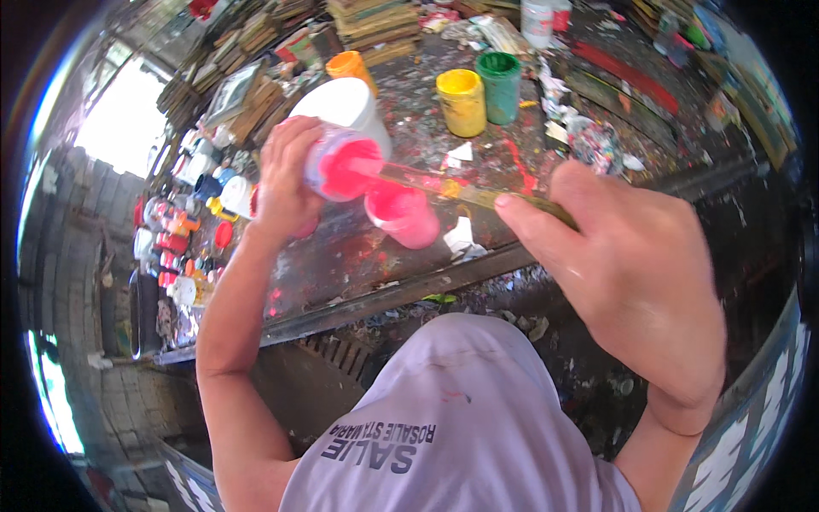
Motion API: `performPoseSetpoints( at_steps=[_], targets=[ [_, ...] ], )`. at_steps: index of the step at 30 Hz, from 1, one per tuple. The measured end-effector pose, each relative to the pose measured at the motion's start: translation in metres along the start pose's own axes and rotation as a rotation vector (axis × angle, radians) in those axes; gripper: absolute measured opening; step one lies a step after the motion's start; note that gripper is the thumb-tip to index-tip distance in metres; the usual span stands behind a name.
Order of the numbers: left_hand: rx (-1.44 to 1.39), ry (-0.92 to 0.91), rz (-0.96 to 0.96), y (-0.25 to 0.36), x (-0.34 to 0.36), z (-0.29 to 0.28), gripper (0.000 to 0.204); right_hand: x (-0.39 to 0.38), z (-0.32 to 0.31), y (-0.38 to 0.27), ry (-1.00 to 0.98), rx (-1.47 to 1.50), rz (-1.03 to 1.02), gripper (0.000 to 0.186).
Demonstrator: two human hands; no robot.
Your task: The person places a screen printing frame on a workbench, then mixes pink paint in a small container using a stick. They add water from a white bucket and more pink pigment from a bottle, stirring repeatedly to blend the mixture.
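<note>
My left hand [284, 171] grips a clear plastic container of pink paint [337, 171], tilted sideways with its mouth above a pink cup [401, 224] standing on the paint-spattered worktable [341, 273]. My right hand [623, 282] is closed round a long flat stick [426, 183], whose far end reaches into the tilted container’s mouth, with pink paint around it. A white bucket [333, 102] stands just behind the container, partly hidden by it and my left hand.
Yellow [461, 111], green [501, 98] and orange [348, 64] paint containers stand farther back, among stacked boards [367, 26] and scraps [597, 145]. Many small bottles and tubs [171, 247] crowd the left side. The table’s front edge [392, 299] runs just beyond my body.
</note>
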State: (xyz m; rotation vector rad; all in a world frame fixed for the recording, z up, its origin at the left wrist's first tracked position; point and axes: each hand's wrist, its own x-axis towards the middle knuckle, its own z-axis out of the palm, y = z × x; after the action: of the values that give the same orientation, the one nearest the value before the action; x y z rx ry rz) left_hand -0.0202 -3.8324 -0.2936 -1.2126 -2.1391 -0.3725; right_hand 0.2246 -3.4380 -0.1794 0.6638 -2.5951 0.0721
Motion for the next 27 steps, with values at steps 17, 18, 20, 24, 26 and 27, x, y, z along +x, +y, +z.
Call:
performPoseSetpoints(
  at_steps=[17, 18, 20, 24, 26, 27],
  targets=[
    [0.31, -0.155, 0.106, 0.028, 0.004, 0.001, 0.078, 0.036, 0.019, -0.018, -0.135, -0.103, -0.133, 0.03],
    [0.326, -0.163, 0.126, 0.027, 0.003, 0.003, 0.077, 0.032, 0.012, -0.019, -0.162, -0.143, -0.118, 0.029],
    [0.355, -0.176, 0.171, 0.025, 0.002, 0.007, 0.074, 0.025, 0.004, -0.022, -0.158, -0.105, -0.099, 0.032],
    [0.374, -0.154, 0.164, 0.022, 0.002, 0.009, 0.072, 0.011, 0.0, -0.027, -0.214, -0.116, -0.03, 0.038],
    [0.374, -0.144, 0.138, 0.02, 0.003, 0.009, 0.071, 0.006, 0.003, -0.026, -0.221, -0.131, -0.043, 0.034],
    [0.381, -0.15, 0.127, 0.019, 0.004, 0.009, 0.072, 0.004, 0.005, -0.025, -0.209, -0.128, -0.065, 0.031]
  ],
)
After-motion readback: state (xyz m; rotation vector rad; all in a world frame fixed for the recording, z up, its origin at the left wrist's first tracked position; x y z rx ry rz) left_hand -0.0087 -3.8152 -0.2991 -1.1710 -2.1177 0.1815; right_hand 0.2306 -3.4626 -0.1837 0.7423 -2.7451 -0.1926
